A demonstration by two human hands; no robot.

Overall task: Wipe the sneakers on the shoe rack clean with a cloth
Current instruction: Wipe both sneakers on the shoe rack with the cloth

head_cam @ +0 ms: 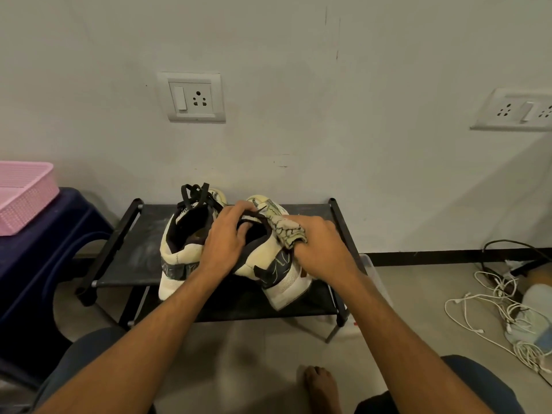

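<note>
Two cream sneakers with black laces stand heels toward me on the top shelf of a low black shoe rack (pixel 125 252). The left sneaker (pixel 176 249) is untouched. My left hand (pixel 225 240) grips the collar of the right sneaker (pixel 277 273), fingers curled into its opening. My right hand (pixel 322 249) holds a bunched pale green patterned cloth (pixel 288 231) against the outer side of that sneaker near its collar.
A dark blue stool (pixel 44 249) with a pink basket (pixel 24 195) on it stands left of the rack. White cables and a power strip (pixel 507 309) lie on the floor at the right. A bare foot (pixel 321 386) rests on the floor below.
</note>
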